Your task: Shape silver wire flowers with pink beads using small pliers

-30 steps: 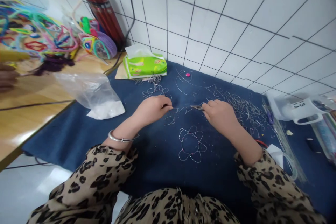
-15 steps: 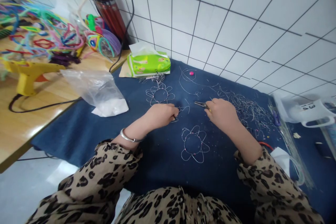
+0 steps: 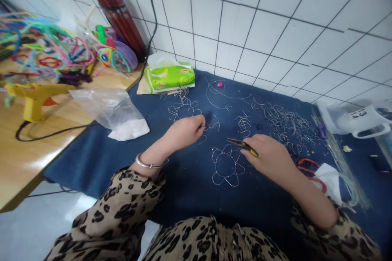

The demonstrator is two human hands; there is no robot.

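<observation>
My left hand (image 3: 187,129) is closed, its fingertips pressed together above the dark blue cloth. Thin curved wires (image 3: 213,125) show right beside those fingertips, but what the fingers pinch is hidden. My right hand (image 3: 269,161) is wrapped around small pliers (image 3: 241,143) with dark jaws and a yellow grip. The jaws point left, over the upper right of a flower-shaped wire ring (image 3: 226,165) with looped petals and tiny beads. A second flower-shaped wire piece (image 3: 185,106) lies behind my left hand, partly covered by it.
Tangled wire scraps (image 3: 289,118) spread at the right, near red-handled scissors (image 3: 309,165) and a clear plastic jug (image 3: 364,120). A green tissue pack (image 3: 170,77) lies by the tiled wall. Left are a plastic bag (image 3: 107,108), a yellow glue gun (image 3: 33,100) and a red thermos (image 3: 121,20).
My right hand has drawn back toward me and slightly right with the pliers, uncovering a small tangle of wire. My left hand has lifted slightly and stays closed. The view has shifted a little.
</observation>
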